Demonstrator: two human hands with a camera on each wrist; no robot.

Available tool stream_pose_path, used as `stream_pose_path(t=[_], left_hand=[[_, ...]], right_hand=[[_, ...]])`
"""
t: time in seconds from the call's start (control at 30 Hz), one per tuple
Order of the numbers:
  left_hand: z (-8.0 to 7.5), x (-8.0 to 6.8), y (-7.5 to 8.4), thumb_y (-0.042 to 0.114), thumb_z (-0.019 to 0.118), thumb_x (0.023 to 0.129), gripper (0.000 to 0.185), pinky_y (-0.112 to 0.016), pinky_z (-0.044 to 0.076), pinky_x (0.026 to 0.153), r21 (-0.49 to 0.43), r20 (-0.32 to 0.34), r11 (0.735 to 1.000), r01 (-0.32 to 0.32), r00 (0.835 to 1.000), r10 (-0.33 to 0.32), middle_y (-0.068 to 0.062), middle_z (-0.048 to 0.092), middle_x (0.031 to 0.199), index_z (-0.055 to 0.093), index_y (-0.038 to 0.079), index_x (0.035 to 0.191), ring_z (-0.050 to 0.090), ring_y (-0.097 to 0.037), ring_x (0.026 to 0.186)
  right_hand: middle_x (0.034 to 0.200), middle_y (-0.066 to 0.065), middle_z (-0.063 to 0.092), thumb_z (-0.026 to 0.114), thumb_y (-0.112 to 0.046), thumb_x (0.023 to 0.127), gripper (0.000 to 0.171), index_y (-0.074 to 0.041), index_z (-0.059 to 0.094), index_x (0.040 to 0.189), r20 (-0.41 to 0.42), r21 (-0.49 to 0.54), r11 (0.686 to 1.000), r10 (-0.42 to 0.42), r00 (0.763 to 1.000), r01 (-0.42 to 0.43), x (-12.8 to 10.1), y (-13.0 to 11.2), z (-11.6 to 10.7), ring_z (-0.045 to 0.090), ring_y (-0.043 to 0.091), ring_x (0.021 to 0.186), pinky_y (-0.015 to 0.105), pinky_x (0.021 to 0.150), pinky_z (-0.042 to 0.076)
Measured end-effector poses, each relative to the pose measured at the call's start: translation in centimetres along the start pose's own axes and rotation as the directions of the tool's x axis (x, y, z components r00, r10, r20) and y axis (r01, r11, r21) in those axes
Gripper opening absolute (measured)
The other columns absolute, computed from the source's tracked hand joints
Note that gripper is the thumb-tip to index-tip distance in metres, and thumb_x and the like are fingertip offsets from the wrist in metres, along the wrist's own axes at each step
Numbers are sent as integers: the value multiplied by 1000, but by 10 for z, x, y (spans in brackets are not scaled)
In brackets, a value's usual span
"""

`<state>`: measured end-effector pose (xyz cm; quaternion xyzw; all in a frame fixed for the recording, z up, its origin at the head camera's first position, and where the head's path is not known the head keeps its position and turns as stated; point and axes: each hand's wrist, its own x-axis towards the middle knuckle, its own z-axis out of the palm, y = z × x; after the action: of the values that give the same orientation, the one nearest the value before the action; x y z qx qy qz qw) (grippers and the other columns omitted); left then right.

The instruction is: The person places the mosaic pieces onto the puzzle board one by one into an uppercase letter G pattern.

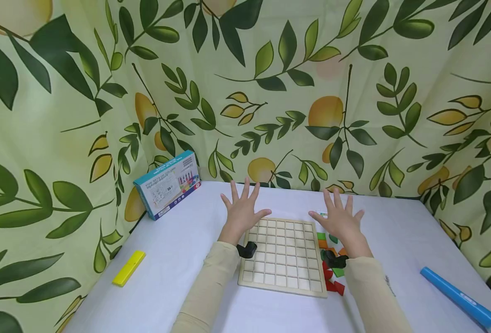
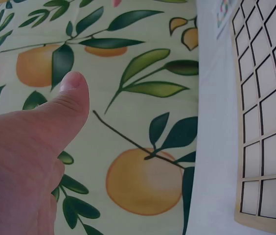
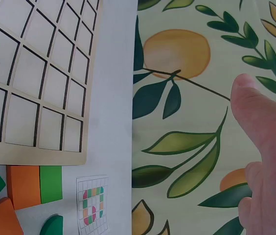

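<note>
Both hands are held up above the table with fingers spread, and neither holds anything. My left hand [image 1: 240, 212] hovers at the upper left corner of a wooden grid board [image 1: 285, 256]; in the left wrist view its thumb [image 2: 74, 98] points up. Beyond the board's upper right side is my right hand [image 1: 342, 224], whose thumb [image 3: 245, 98] shows in the right wrist view. Red, orange and green blocks [image 3: 23, 186] lie along the board's right edge, partly hidden by the right wrist in the head view. A small pattern card [image 3: 93, 203] with a coloured grid lies near them.
A boxed set [image 1: 168, 185] stands at the back left against the leaf-print cloth [image 1: 270, 115]. On the left of the white table [image 1: 179, 240] lies a yellow bar [image 1: 129, 268]. A blue tube-like object [image 1: 457, 296] lies at the right.
</note>
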<state>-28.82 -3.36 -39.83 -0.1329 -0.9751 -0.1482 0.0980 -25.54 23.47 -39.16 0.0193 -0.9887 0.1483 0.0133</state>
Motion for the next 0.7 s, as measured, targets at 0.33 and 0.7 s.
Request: stream_pose_path(t=[0.33,0.7], left_hand=[[-2,1,-2,67,49,79,88,-71,-5,97,18,74,1000,-24,997,22,-2,-5,156,11,30,149,-25,-38,133],[-8,-1,-15,63,56,78,91,-68,-8,99,-48,211,998,-28,977,37,1,-8,155,11,27,149,-21,-37,135]], right_hand=[[151,25,-6,48,-64,83,96,-9,6,149,-54,-12,1000,-16,998,15,2,0,-8,-13,57,129,78,88,-6],[151,23,-8,53,-66,78,103,-13,1,149,23,-1,999,-44,999,44,0,0,-12,-15,56,128,78,87,-6]])
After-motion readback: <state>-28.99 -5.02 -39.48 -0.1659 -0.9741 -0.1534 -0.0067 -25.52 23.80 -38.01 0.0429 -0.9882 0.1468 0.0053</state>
